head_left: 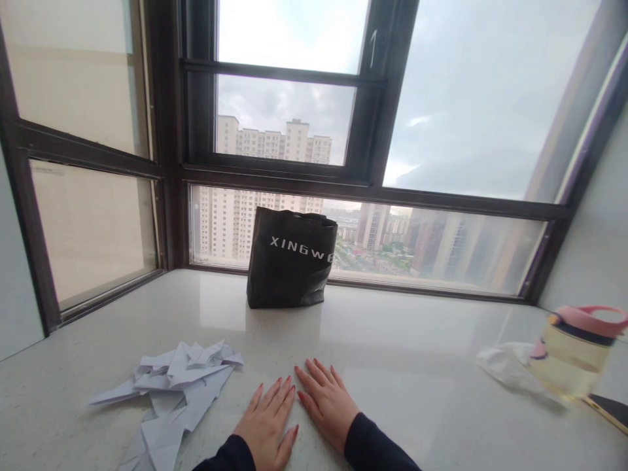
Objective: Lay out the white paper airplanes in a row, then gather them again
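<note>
Two bare hands, palms down on a pale, glossy sill (412,392), lower middle of frame. Left hand (267,418): laid flat, fingers slightly parted, thumb out to the side, nothing held. Right hand (328,407): likewise flat and empty, fingers loosely apart, angled in toward the left. Fingertips of the two just beside each other; contact between them cannot be told. Nearest loose item: folded white papers (184,383), heaped lower left, apart from the left hand, running off the bottom edge.

Judgement on method: a flat, relaxed rest suits this posture; weight even, sleeves off the paper. The folds look light and overlapping, so a gentle pinch on one edge would serve better than a sweep, which could scatter or crease them.

Surroundings: black bag (289,275) upright at centre, against the window side, well beyond the fingertips. Far right, a pink-lidded bottle (572,356), crumpled white tissue (507,367) beside it, dark flat object (611,412) cut by the edge. Sill directly ahead of the hands unobstructed up to the bag.
</note>
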{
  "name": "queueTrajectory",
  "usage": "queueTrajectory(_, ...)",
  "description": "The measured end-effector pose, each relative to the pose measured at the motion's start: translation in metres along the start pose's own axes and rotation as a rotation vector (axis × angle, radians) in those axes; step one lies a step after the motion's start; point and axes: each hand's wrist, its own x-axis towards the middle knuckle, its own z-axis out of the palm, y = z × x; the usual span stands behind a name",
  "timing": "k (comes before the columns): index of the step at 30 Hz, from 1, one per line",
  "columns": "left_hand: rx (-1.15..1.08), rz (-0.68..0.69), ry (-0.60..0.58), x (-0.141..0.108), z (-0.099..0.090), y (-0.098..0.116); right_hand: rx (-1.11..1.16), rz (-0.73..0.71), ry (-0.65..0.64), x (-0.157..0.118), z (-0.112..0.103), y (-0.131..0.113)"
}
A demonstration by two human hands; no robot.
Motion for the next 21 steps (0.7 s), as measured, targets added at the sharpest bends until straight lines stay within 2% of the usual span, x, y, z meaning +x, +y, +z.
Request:
queueTrajectory(6, -0.001, 0.001, 0.014, -0.001, 0.002, 0.001, -0.022, 0.004, -0.028, 0.001, 0.000, 0.001)
queueTrajectory(11, -0.031, -0.005, 0.008, 0.000, 0.003, -0.001, -0.018, -0.005, 0.004, 0.000, 0.002, 0.002)
queueTrajectory(17, -0.154, 0.034, -0.160, 0.002, -0.011, -0.005, -0.026, -0.007, -0.005, 0.001, 0.004, 0.006)
queueTrajectory(21, -0.194, -0.042, -0.174, 0.003, -0.023, 0.002, -0.041, -0.015, -0.013, 0.003, 0.007, 0.011)
